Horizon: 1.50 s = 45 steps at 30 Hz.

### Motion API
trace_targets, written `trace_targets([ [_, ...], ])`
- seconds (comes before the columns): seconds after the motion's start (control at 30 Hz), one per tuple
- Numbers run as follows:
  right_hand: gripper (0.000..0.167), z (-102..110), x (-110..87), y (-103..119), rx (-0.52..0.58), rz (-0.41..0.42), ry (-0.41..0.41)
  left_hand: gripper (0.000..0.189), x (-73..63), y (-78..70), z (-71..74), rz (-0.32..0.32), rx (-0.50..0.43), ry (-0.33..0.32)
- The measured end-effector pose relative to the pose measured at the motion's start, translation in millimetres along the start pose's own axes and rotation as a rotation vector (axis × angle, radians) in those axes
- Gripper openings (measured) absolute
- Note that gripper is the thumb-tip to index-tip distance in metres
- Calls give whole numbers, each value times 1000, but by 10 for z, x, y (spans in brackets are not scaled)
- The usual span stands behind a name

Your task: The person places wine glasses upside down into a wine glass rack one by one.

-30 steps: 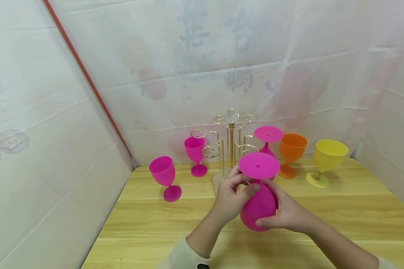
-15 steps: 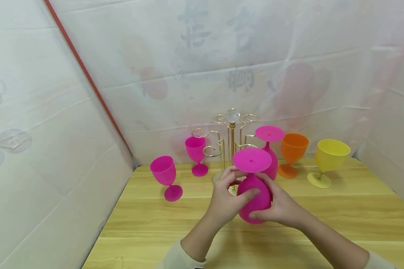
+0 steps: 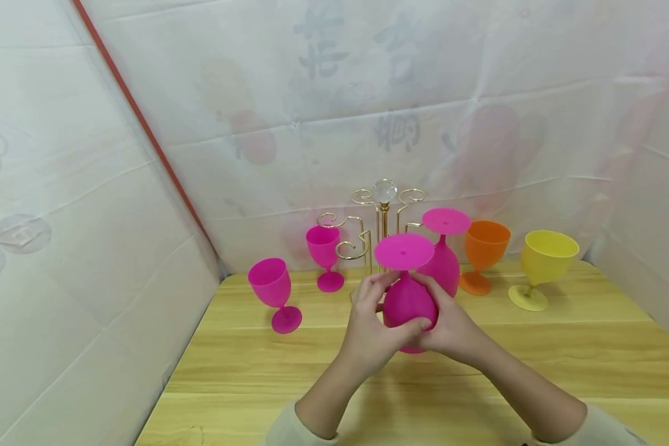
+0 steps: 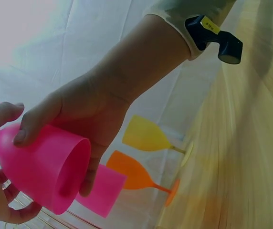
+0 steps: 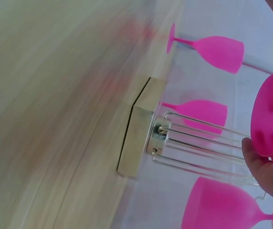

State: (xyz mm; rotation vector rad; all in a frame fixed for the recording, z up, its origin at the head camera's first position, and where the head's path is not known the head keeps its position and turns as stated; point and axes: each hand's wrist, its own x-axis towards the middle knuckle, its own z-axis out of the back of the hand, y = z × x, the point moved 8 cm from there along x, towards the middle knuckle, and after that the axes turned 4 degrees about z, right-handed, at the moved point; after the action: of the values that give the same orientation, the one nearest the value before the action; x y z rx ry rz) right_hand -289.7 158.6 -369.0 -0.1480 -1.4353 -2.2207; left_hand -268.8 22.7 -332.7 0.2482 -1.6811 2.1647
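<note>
A pink goblet [image 3: 407, 303] is held upside down, its round foot on top, in front of a gold wire rack [image 3: 384, 223]. My left hand [image 3: 370, 325] grips its bowl from the left, with the thumb across the near side. From the right, my right hand [image 3: 451, 331] curls round the same bowl. In the left wrist view the bowl [image 4: 41, 167] lies between both hands, its mouth showing. A second pink goblet [image 3: 446, 263] hangs upside down at the rack's right side, just behind the held one. The rack's base is mostly hidden by the hands.
Two pink goblets stand upright on the left, one nearer [image 3: 270, 285] and one farther back [image 3: 323, 248]. On the right stand an orange goblet [image 3: 485, 244] and a yellow goblet [image 3: 546, 257]. A printed cloth wall [image 3: 334, 155] closes off the wooden table's [image 3: 245, 384] back.
Both hands have carried the upside-down pink goblet left and away from me, toward the rack. The right hand has come closer to the left. The other goblets stay put.
</note>
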Motion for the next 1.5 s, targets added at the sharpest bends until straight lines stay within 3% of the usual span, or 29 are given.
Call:
trace_targets([
  [0.43,98,-42,155,-24,51,12,-53,75,31,125,57,90,33,-55],
  [0.7,93,-57,189,-40,5,21,-62,74,69,189,53,130,41,-63],
  [1.5,89,-59,258,-142,37,-48,-110,67,216,249,22,103,56,-79],
])
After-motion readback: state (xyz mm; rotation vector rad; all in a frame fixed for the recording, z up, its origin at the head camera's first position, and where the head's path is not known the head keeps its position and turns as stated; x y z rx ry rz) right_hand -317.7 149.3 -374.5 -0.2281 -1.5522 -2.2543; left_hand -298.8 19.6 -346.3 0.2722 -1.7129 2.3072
